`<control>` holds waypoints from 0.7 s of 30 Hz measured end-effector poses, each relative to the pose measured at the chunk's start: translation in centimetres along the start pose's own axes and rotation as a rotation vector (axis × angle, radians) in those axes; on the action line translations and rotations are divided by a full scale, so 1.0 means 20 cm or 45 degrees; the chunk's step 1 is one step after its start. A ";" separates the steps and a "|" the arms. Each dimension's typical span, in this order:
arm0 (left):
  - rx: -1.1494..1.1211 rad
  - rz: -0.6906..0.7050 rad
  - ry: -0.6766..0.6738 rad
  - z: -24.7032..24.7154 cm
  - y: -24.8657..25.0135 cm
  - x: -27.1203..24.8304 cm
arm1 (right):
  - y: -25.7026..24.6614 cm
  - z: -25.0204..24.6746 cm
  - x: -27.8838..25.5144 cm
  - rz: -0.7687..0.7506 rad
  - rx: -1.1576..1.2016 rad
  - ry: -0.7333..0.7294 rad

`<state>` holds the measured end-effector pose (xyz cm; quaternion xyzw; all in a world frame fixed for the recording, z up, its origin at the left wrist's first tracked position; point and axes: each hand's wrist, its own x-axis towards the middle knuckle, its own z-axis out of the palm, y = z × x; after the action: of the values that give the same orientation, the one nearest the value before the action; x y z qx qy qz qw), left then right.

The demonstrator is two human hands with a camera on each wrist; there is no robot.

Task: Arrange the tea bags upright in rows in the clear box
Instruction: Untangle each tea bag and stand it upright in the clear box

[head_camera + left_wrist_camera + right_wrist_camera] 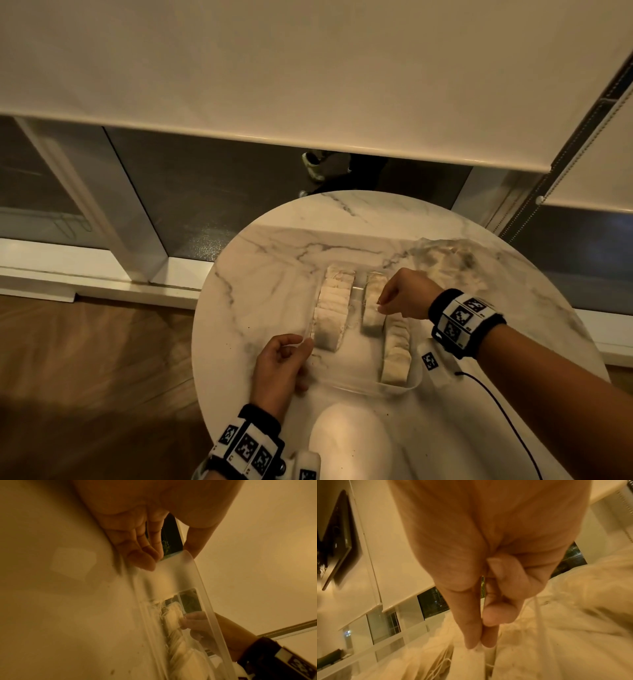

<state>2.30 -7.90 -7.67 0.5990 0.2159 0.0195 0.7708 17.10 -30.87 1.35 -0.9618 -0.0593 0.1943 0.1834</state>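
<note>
From the head view, the clear box (363, 385) is sitting on the round marble surface (260, 274), its walls hard to trace against the marble. Tea bags (334, 305) are standing in three rows inside it. The left hand (279, 365) is gripping the box's near left wall, fingers curled over the rim. The right hand (404, 294) is reaching into the box over the middle row, fingertips pinched together on something too small to make out. A crumpled clear bag (445, 260) is lying beyond the box, its contents blurred.

From the left wrist, the left fingers (142, 559) are pressing the box's frosted wall (173, 574), thumb on the opposite face; the tea bags are showing dimly through it.

From the right wrist, the right fingers (474, 635) are closing just above a tea bag's top edge (476, 655); whether they are holding its string I cannot tell.
</note>
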 end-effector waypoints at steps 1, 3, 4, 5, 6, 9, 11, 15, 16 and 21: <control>0.005 -0.006 -0.001 0.00 0.00 0.00 | -0.01 0.00 0.01 0.003 -0.025 -0.005; 0.013 -0.008 0.000 0.00 0.00 0.00 | -0.02 -0.01 0.02 0.008 -0.087 -0.023; 0.014 -0.007 -0.002 0.00 0.00 0.00 | -0.03 -0.02 0.02 0.012 -0.113 -0.034; 0.013 -0.008 -0.004 0.00 0.00 -0.01 | -0.03 -0.02 0.03 0.018 -0.131 -0.044; 0.013 -0.008 -0.007 0.00 0.00 -0.01 | -0.03 -0.02 0.03 0.023 -0.144 -0.052; 0.023 -0.010 -0.030 -0.01 0.00 -0.02 | -0.04 -0.03 0.04 0.032 -0.165 -0.068; 0.045 -0.008 -0.049 -0.01 0.00 -0.02 | -0.04 -0.03 0.04 0.034 -0.178 -0.071; 0.104 -0.001 -0.105 -0.01 0.01 -0.05 | -0.01 -0.04 0.00 0.030 -0.027 -0.004; 0.124 -0.002 -0.122 -0.01 0.01 -0.06 | 0.01 -0.05 -0.03 0.024 0.061 0.059; 0.227 0.026 -0.185 -0.02 0.01 -0.09 | 0.14 -0.04 -0.34 0.007 0.667 0.449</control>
<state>0.61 -7.94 -7.03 0.6673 0.1541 -0.0355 0.7278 11.27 -34.94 3.29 -0.9009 0.0280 0.0338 0.4317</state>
